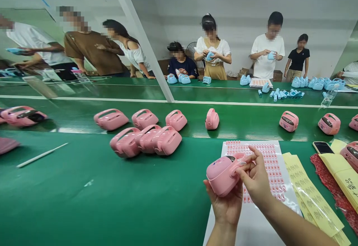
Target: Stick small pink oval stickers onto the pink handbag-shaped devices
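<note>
My left hand [227, 205] cups a rounded pink plastic device [222, 177] with a carry handle from below, holding it tilted. At the device's right side, my right hand [256, 177] has its thumb and fingers pressed against the end of the handle. A pale oval shows at those fingertips; whether it is a sticker or part of the device I cannot tell. Beneath both hands lies a white sheet [275, 164] with rows of small pink oval stickers, partly covered by my hands and forearm.
Several pink devices [167, 141] stand left of centre, others along the belt [246, 123]. Yellow label sheets [310, 193], a phone [323, 148] and red wrap [324, 175] lie right. A white stick [41, 155] lies left. Across the line, people handle blue devices [184, 78].
</note>
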### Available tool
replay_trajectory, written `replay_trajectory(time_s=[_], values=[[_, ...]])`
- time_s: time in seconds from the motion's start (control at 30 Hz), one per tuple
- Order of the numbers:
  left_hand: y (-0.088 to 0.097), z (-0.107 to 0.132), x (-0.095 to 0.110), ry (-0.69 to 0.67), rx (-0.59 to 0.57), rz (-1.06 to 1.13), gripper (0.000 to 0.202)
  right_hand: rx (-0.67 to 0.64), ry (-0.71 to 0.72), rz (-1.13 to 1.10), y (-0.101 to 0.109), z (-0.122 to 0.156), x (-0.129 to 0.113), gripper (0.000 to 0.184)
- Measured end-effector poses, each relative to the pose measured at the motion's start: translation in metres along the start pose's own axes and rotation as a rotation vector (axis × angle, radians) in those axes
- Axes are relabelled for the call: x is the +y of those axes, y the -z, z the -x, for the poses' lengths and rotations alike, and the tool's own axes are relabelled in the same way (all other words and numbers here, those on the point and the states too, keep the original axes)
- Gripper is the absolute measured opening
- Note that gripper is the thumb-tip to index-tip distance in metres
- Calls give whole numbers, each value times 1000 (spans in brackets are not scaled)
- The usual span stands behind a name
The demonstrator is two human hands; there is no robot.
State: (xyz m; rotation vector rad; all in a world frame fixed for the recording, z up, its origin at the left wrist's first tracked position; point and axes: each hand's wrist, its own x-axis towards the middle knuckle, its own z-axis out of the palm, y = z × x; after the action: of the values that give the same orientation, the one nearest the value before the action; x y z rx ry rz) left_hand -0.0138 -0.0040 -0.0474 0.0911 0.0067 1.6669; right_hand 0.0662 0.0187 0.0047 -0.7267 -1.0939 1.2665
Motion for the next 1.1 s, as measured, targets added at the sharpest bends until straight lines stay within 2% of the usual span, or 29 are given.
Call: replay_trajectory(time_s=[0.1, 0.2, 0.3, 0.37, 0.43, 0.53, 0.67, 0.77, 0.9, 1.0, 1.1], values=[[2, 1, 0, 11, -10, -10, 50, 18, 122, 156, 3, 3, 7, 52], [5, 1, 0, 68, -40, -23, 55, 23, 402, 405, 9, 6, 13, 46], [6, 2, 1, 102, -77, -19, 59, -73, 653, 613, 17, 6, 15, 49], [6, 1, 1, 93, -83, -28, 59, -133, 699, 718, 22, 2, 13, 52], [7, 1, 2, 86, -74, -61, 59, -117, 659, 775, 25, -3, 11, 54], [9, -1, 3, 83, -95, -98, 61, -96, 498, 743, 25, -9, 10, 74], [13, 0, 8, 96, -127, -72, 59, -208, 326, 629, 21, -16, 21, 91], [19, 5, 18, 114, -112, -84, 50, -228, 224, 634, 23, -42, 41, 83], [31, 13, 37, 87, -185, -165, 42, -121, -31, 836, 32, -107, 75, 67], [40, 18, 51, 41, -215, -252, 38, -133, -75, 893, 30, -142, 95, 71], [46, 21, 63, -5, -95, -325, 31, -186, -49, 905, 22, -151, 105, 74]])
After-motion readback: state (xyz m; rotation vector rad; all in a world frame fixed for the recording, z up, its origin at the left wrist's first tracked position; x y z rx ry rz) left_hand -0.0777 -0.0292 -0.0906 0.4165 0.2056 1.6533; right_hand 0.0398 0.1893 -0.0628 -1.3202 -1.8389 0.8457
